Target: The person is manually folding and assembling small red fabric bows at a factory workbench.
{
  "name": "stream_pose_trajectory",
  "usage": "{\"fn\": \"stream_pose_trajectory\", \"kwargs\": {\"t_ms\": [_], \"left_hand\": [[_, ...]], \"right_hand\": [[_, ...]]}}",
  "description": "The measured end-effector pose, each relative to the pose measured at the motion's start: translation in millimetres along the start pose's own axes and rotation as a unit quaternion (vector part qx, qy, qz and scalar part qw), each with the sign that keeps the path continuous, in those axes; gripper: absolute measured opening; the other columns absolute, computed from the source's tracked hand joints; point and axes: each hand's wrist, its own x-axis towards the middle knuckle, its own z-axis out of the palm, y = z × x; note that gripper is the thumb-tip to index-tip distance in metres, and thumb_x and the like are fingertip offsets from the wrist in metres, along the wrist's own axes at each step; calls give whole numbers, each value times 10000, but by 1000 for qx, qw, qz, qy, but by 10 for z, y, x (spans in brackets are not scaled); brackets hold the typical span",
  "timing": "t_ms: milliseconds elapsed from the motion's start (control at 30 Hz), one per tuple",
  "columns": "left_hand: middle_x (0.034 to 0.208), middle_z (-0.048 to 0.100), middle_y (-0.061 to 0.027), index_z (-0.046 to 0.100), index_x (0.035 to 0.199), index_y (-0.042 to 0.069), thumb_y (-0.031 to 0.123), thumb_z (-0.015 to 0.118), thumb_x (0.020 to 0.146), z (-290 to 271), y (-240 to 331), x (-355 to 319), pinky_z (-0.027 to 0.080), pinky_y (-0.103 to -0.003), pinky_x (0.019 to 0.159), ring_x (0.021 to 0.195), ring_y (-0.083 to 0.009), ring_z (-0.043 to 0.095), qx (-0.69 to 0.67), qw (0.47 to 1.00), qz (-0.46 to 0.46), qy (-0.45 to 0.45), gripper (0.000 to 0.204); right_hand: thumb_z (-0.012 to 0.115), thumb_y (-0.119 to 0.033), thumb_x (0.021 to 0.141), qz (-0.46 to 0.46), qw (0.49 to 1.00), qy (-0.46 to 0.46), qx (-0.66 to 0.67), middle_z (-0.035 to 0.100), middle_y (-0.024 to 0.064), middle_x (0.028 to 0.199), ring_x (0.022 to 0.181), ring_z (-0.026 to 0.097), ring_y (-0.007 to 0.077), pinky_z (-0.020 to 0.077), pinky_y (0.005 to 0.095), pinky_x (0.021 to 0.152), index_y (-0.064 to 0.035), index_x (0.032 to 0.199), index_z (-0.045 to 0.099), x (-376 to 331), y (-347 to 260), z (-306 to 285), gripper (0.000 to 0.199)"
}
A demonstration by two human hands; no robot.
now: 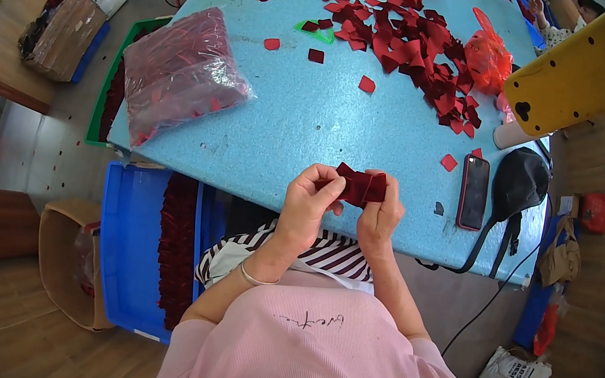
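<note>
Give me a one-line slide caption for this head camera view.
Both hands, left hand and right hand, pinch a dark red fabric piece above a blue table.

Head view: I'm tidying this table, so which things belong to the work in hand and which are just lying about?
In use:
left hand
right hand
dark red fabric piece
heap of red pieces
clear bag of pieces

Lying about:
phone
black cap
orange bag

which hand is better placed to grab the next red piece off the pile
Right, probably. The right hand sits on the same side as the pile of red fabric pieces, which lies up and to the right on the blue table. The left hand is farther away, and both pinch the folded piece.
</note>
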Motion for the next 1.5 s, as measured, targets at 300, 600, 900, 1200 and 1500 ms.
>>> {"fn": "stream_pose_trajectory", "kwargs": {"t_ms": [300, 600, 900, 1200, 1500], "left_hand": [[1009, 625, -90, 539, 1055, 54, 71, 563, 922, 41, 45, -26, 488, -273, 591, 780, -150, 592, -40, 999, -16, -2, 136], [832, 648, -49, 593, 963, 59, 98, 553, 929, 47, 143, 2, 467, -261, 536, 656, -118, 588, -28, 1000, -7, -1, 66], [896, 640, -24, 570, 995, 67, 131, 516, 970, 205, 137, 38, 388, -181, 498, 621, -49, 514, 106, 990, 90, -22, 88], [960, 629, -42, 538, 1037, 80, 169, 502, 990, 128, 135, 100, 389, -187, 491, 633, -66, 534, 37, 994, 82, -69, 107], [963, 625, -64, 506, 991, 90, 180, 484, 1002, 189, 91, 75, 374, -194, 474, 605, -69, 506, 81, 987, 114, -80, 93]], "right_hand": [[439, 61, 874, -3, 1000, -3, -2, 651, 131, 845, 713, 673, 228, 515, 316, 617, 0, 1056, 576, -42, 78, 25, 235], [442, 94, 845, -39, 999, 0, -17, 653, 135, 838, 685, 670, 226, 518, 318, 603, 5, 1055, 577, -17, 77, 49, 265], [416, 51, 859, 7, 999, 1, 37, 656, 106, 823, 685, 649, 169, 520, 286, 599, 9, 1027, 592, 71, -51, 62, 247], [436, 45, 863, -16, 1000, 8, -4, 647, 127, 772, 644, 654, 236, 504, 329, 577, -1, 976, 583, 151, -88, -2, 191], [429, 56, 823, -52, 998, 2, -43, 634, 125, 763, 631, 640, 248, 500, 331, 571, -2, 969, 585, 137, -99, 16, 220]]}}
